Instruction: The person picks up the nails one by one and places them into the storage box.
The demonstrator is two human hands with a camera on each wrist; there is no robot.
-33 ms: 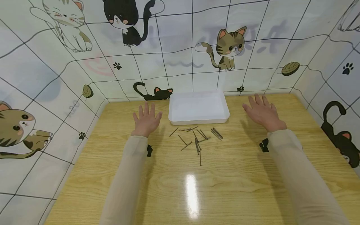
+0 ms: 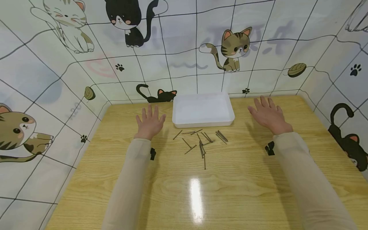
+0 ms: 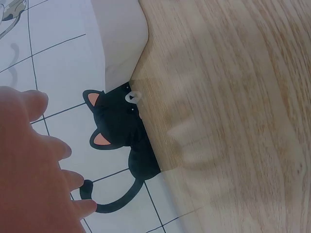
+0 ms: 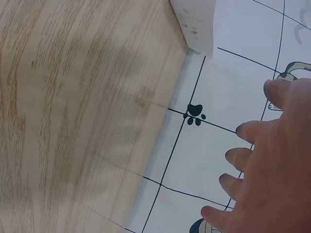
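My left hand [image 2: 150, 125] is held over the table left of the white tray, palm down with its fingers spread and nothing in its grasp. To the tray's right, my right hand [image 2: 269, 117] is spread the same way and also holds nothing. The shallow white tray [image 2: 203, 124] stands against the back wall between both hands. Scattered in front of it lie several thin metal nails [image 2: 201, 150], with a tight bundle of nails [image 2: 222, 136] toward the right. Each wrist view shows spread fingers and a corner of the tray.
Wood-grain table [image 2: 172, 198] runs up to a back wall [image 2: 184, 70] covered with cat drawings and grid lines. Similar side walls [image 2: 26, 172] enclose it left and right. A bright light reflection lies on the tabletop near the front.
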